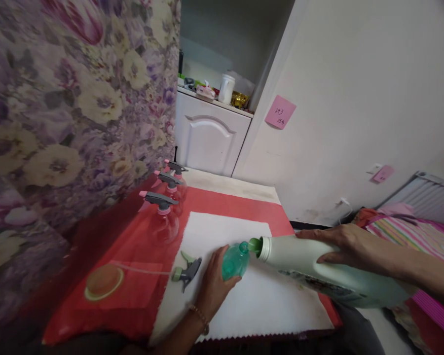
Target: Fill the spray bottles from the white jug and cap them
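Red covering (244, 207) lies on the worktop under a white sheet (274, 296); clock directions are taken from the small green bottle. At nine o'clock, farthest left, is an orange disc (103, 281) with a pale rim. Three clear spray bottles (165, 228) with pink-and-grey tops stand in a row at ten to eleven o'clock. Nearer, also at nine, a loose green-and-grey spray head (187, 273) lies on its side, its thin tube running left.

At eight o'clock the left hand (211, 286) has its fingers curled round the small green bottle (233, 264), which is uncapped above the sheet. The large pale-green jug (292, 254), tipped nearly level, comes in from three o'clock, gripped by the fingers of the right hand (348, 241). Something green bridges its mouth and the bottle's neck; whether liquid or spout I cannot tell.

Pouring or lining up to pour seems the step in hand. The next move calls for a steady bottle, the two openings kept together, and a gentle tilt of the jug.
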The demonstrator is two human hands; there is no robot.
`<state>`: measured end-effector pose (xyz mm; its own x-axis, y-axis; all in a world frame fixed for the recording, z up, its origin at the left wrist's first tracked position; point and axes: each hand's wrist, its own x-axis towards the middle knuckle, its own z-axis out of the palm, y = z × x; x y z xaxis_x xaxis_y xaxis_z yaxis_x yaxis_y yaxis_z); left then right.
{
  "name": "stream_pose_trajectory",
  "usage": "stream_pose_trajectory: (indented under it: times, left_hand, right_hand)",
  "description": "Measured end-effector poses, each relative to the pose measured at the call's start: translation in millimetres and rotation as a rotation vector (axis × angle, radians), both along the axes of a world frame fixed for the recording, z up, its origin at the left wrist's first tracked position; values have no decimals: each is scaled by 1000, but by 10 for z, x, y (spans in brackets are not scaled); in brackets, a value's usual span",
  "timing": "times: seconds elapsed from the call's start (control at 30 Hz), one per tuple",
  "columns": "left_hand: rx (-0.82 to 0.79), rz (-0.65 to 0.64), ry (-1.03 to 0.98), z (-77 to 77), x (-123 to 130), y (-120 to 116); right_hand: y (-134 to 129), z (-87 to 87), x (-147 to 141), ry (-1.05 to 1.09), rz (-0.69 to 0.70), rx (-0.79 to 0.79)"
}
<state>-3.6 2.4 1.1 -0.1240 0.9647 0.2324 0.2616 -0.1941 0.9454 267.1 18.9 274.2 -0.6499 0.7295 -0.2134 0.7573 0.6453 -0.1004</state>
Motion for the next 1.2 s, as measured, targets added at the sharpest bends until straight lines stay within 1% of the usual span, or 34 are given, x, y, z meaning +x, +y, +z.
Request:
stream_pose_trajectory:
  times: [0.27,0.53,0.8,1.2]
  left_hand:
    - [0,1,0,31,-4,1]
    - [3,12,36,1,2,3]
    - [-9,-5,51,7,-2,7]
    - [19,-1,72,-26,-3,9]
  right_hand:
    - [14,-24,5,-2,22,23]
    - [-2,-10,0,-28,9,33]
    - [-13,11,-21,-37,5,23]
    - [-20,19,-30,-42,-5,21]
